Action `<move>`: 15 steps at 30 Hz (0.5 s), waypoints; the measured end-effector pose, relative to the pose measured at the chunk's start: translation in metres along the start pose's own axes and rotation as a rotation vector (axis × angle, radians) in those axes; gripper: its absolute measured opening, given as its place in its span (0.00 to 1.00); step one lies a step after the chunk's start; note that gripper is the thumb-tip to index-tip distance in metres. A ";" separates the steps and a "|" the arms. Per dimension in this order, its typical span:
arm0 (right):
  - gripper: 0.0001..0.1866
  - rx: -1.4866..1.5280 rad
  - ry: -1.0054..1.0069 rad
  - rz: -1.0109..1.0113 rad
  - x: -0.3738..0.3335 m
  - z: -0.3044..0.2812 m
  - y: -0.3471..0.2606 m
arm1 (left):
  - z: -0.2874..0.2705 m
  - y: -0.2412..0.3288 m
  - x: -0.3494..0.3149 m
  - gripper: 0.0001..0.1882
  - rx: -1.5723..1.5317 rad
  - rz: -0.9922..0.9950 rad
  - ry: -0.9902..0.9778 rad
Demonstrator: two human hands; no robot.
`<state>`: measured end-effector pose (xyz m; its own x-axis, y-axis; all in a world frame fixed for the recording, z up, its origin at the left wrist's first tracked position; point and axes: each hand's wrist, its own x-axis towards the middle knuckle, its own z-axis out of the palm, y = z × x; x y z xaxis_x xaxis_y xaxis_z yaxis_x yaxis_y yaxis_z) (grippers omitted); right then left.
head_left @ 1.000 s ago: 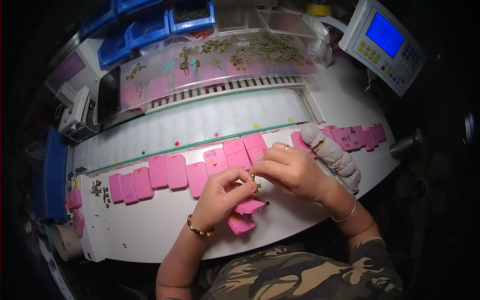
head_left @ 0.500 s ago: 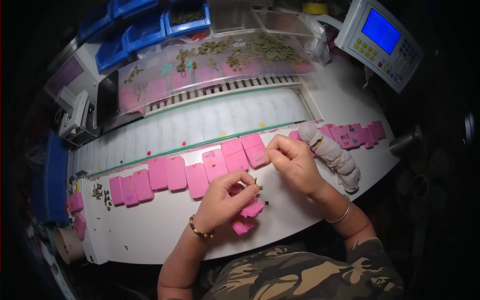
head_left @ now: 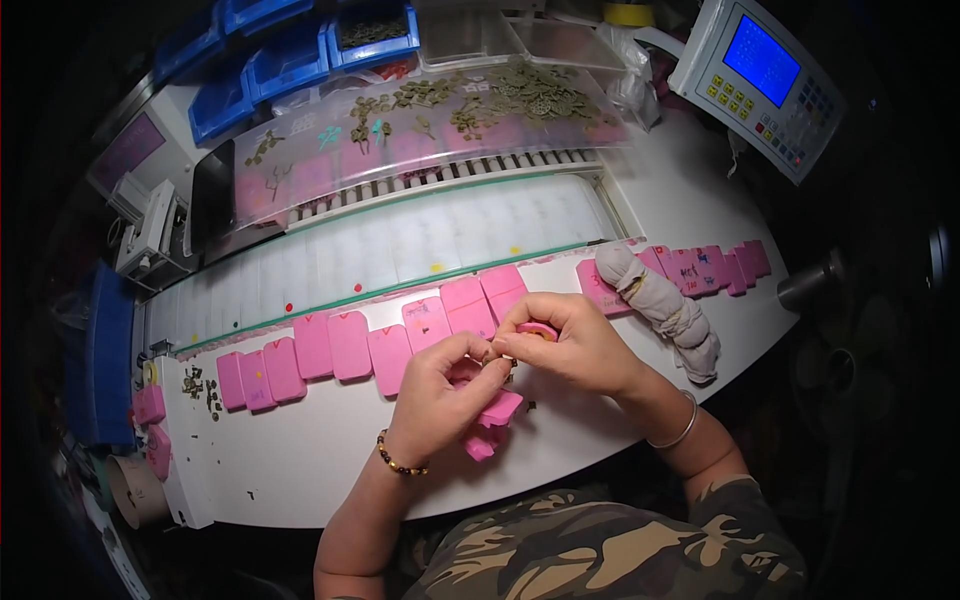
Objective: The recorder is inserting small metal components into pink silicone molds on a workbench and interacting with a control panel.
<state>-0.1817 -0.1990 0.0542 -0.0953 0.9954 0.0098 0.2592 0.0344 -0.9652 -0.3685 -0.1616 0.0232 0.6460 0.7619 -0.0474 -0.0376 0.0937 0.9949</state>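
Note:
My left hand (head_left: 447, 388) is closed around a floppy pink rubber mould (head_left: 497, 408), whose torn-looking flaps hang below the fingers. A tiny dark olive piece (head_left: 513, 366) shows at the fingertips. Against those fingertips, my right hand (head_left: 575, 345) is held in a pinch; what it grips, if anything, is hidden by the fingers. Behind its index finger a rounded pink bit with orange (head_left: 537, 330) shows; I cannot tell whether it is held. A small dark piece (head_left: 531, 406) lies on the table beside the mould.
Pink blocks (head_left: 350, 346) line the white table (head_left: 330, 450) beyond my hands. A rolled grey cloth (head_left: 660, 315) lies at right. Behind are a glass-edged strip (head_left: 400, 240) and a clear sheet bearing olive pieces (head_left: 545, 95). Blue bins (head_left: 290, 65) and a keypad screen (head_left: 760, 75) stand farther back.
My right hand has come left and slightly down to meet the left fingertips. A pink-and-orange bit now shows behind its finger. The strip's coloured dots have shifted slightly left.

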 end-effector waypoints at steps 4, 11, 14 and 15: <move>0.07 0.241 -0.005 0.062 0.006 -0.004 0.012 | 0.000 -0.001 0.002 0.10 -0.154 -0.042 0.038; 0.08 0.377 0.099 0.247 0.008 -0.008 0.006 | -0.008 -0.007 0.004 0.16 -0.344 -0.063 0.007; 0.08 0.379 0.120 0.213 0.008 -0.008 0.006 | -0.007 -0.008 0.005 0.16 -0.328 -0.079 -0.029; 0.07 0.383 0.135 0.184 0.008 -0.008 0.006 | -0.007 -0.006 0.005 0.16 -0.289 -0.068 -0.037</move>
<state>-0.1732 -0.1899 0.0511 0.0517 0.9855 -0.1618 -0.1170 -0.1549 -0.9810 -0.3701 -0.1542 0.0160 0.6814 0.7244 -0.1048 -0.2055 0.3267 0.9225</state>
